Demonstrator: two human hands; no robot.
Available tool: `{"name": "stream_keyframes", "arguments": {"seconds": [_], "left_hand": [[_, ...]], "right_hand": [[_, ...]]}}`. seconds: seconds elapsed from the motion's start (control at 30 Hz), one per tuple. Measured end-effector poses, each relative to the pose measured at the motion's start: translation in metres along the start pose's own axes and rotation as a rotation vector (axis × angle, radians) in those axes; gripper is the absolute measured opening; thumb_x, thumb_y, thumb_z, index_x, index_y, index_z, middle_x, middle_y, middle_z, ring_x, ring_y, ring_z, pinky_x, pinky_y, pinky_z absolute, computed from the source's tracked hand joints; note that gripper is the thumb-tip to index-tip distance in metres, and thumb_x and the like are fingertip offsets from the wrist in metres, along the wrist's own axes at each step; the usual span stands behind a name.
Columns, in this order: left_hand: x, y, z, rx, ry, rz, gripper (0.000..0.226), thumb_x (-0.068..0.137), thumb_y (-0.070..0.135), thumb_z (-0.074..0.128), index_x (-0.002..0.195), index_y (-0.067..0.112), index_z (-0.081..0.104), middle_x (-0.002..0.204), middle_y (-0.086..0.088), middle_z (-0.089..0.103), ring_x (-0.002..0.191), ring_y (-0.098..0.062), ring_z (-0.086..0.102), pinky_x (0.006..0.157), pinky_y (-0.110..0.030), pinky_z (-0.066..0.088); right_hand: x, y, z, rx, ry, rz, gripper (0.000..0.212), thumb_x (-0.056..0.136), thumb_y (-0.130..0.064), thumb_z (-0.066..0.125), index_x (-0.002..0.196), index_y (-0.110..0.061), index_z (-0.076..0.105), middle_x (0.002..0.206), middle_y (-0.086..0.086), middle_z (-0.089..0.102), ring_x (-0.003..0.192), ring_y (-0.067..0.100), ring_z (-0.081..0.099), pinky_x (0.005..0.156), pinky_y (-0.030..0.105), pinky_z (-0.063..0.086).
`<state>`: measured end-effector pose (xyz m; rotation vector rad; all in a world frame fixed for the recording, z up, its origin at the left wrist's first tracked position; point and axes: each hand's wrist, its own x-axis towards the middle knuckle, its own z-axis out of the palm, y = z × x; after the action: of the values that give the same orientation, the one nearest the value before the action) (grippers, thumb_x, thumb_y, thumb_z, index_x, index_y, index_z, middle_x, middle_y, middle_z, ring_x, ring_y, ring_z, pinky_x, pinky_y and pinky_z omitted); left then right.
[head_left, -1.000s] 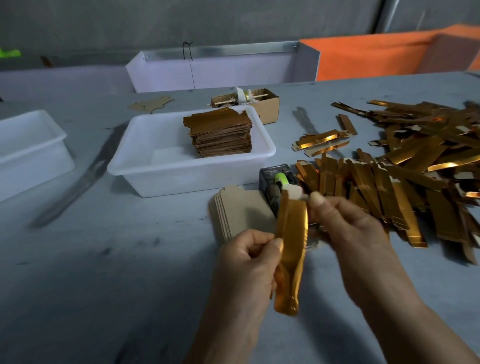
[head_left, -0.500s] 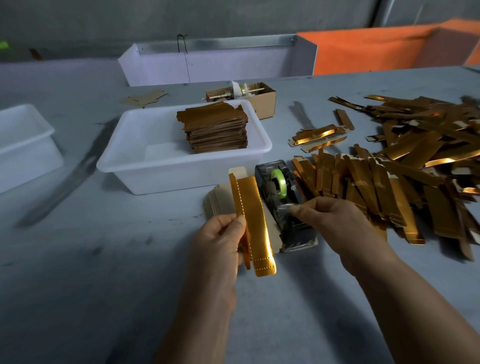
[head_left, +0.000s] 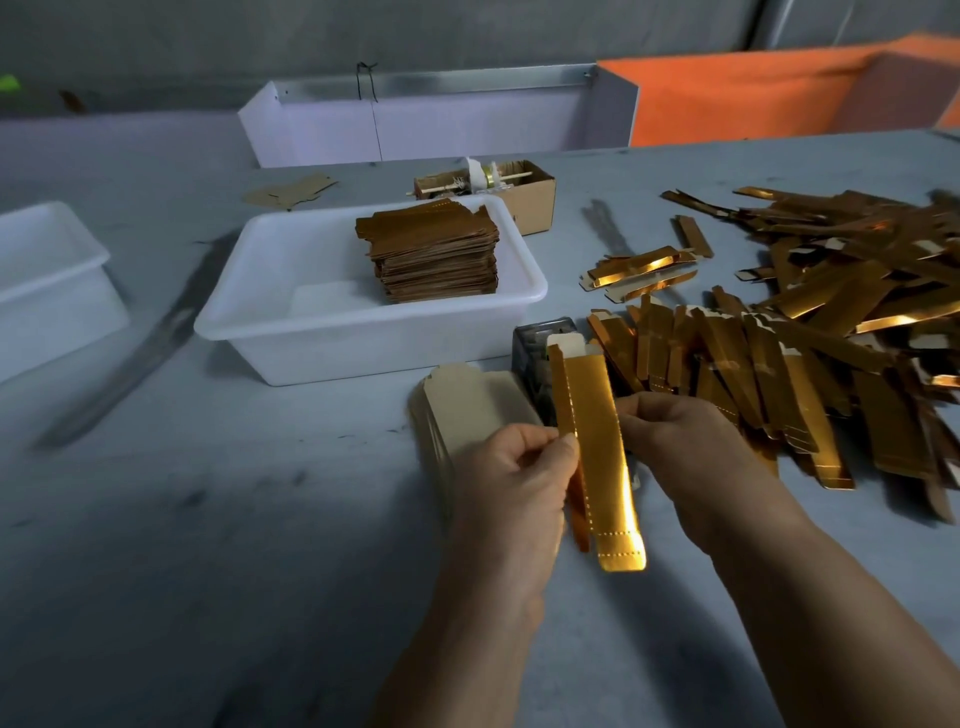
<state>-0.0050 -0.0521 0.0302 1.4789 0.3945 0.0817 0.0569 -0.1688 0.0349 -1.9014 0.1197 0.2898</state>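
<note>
The tape dispenser (head_left: 530, 345) is half hidden by the gold blank (head_left: 597, 447); the white tub (head_left: 52, 260) at 9 o'clock and the gold pile (head_left: 857, 312) at 3 o'clock are cut off.

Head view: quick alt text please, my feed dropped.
The left hand pinches a long flat gold carton by its left edge; the right hand touches its right edge with curled fingers. Behind it sit a tape dispenser, tan card blanks and a white tub holding stacked gold blanks; loose gold cartons pile up at right.

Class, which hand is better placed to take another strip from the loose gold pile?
The right hand: the loose pile lies just beyond it, while the left hand pinches the gold strip.
</note>
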Motion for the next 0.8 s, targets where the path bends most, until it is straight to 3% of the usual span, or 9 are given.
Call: {"name": "stream_keyframes", "arguments": {"seconds": [0.1, 0.23, 0.37, 0.47, 0.53, 0.6, 0.7, 0.8], "left_hand": [[0.003, -0.002, 0.007, 0.041, 0.007, -0.018, 0.016, 0.096, 0.025, 0.056, 0.097, 0.013, 0.067, 0.068, 0.007, 0.062, 0.052, -0.002, 0.055, 0.047, -0.013, 0.04], [0.005, -0.004, 0.008, 0.052, 0.024, -0.02, 0.015, 0.095, 0.027, 0.056, 0.094, 0.017, 0.067, 0.066, 0.01, 0.063, 0.052, 0.0, 0.056, 0.047, -0.012, 0.04], [0.006, -0.005, 0.006, 0.043, 0.014, -0.022, 0.014, 0.095, 0.026, 0.056, 0.089, 0.02, 0.066, 0.059, 0.012, 0.063, 0.053, 0.003, 0.059, 0.05, -0.013, 0.044], [0.007, -0.006, 0.006, 0.041, 0.013, -0.011, 0.013, 0.095, 0.027, 0.056, 0.088, 0.022, 0.066, 0.066, 0.01, 0.066, 0.066, -0.006, 0.066, 0.063, -0.026, 0.057], [0.007, -0.007, 0.007, 0.029, 0.018, 0.015, 0.012, 0.095, 0.026, 0.056, 0.088, 0.023, 0.065, 0.068, 0.009, 0.066, 0.069, -0.008, 0.066, 0.068, -0.031, 0.059], [0.007, -0.006, 0.009, 0.012, 0.013, 0.064, 0.012, 0.095, 0.024, 0.057, 0.088, 0.021, 0.065, 0.064, 0.01, 0.065, 0.065, -0.007, 0.063, 0.065, -0.029, 0.057], [0.008, -0.004, 0.012, 0.009, -0.006, 0.117, 0.012, 0.095, 0.023, 0.057, 0.092, 0.015, 0.066, 0.062, 0.01, 0.064, 0.058, -0.003, 0.06, 0.056, -0.02, 0.05], [0.009, -0.003, 0.013, 0.021, -0.042, 0.113, 0.011, 0.094, 0.022, 0.058, 0.096, 0.015, 0.066, 0.071, 0.007, 0.068, 0.058, 0.001, 0.062, 0.051, -0.012, 0.049]], "right_hand": [[-0.003, 0.002, -0.001, 0.171, -0.035, 0.053, 0.022, 0.094, -0.012, 0.05, 0.082, -0.014, 0.068, 0.082, 0.002, 0.07, 0.084, 0.014, 0.062, 0.066, 0.025, 0.043], [-0.005, 0.0, -0.007, 0.417, -0.124, 0.082, 0.02, 0.093, -0.014, 0.05, 0.087, -0.011, 0.068, 0.074, -0.002, 0.073, 0.066, 0.006, 0.067, 0.057, 0.019, 0.047], [-0.012, 0.007, -0.005, 0.225, -0.015, -0.04, 0.019, 0.089, -0.018, 0.057, 0.075, -0.017, 0.069, 0.077, -0.013, 0.07, 0.084, 0.01, 0.062, 0.072, 0.024, 0.043], [-0.019, 0.013, -0.002, -0.053, 0.162, -0.144, 0.018, 0.086, -0.023, 0.061, 0.068, -0.021, 0.065, 0.113, -0.015, 0.055, 0.105, 0.007, 0.045, 0.083, 0.028, 0.038], [-0.022, 0.014, 0.0, -0.232, 0.252, -0.226, 0.02, 0.086, -0.026, 0.062, 0.066, -0.026, 0.06, 0.12, -0.016, 0.044, 0.102, 0.001, 0.038, 0.071, 0.015, 0.033], [-0.022, 0.016, 0.003, -0.313, 0.291, -0.261, 0.021, 0.086, -0.025, 0.062, 0.066, -0.026, 0.059, 0.121, -0.016, 0.044, 0.087, -0.006, 0.041, 0.061, 0.005, 0.027], [-0.021, 0.021, 0.006, -0.274, 0.278, -0.237, 0.019, 0.087, -0.023, 0.063, 0.068, -0.022, 0.061, 0.125, -0.012, 0.049, 0.078, -0.017, 0.039, 0.055, 0.003, 0.03], [-0.023, 0.026, 0.008, -0.259, 0.29, -0.236, 0.017, 0.085, -0.022, 0.064, 0.068, -0.022, 0.061, 0.129, -0.008, 0.05, 0.082, -0.006, 0.041, 0.06, 0.005, 0.027]]}}
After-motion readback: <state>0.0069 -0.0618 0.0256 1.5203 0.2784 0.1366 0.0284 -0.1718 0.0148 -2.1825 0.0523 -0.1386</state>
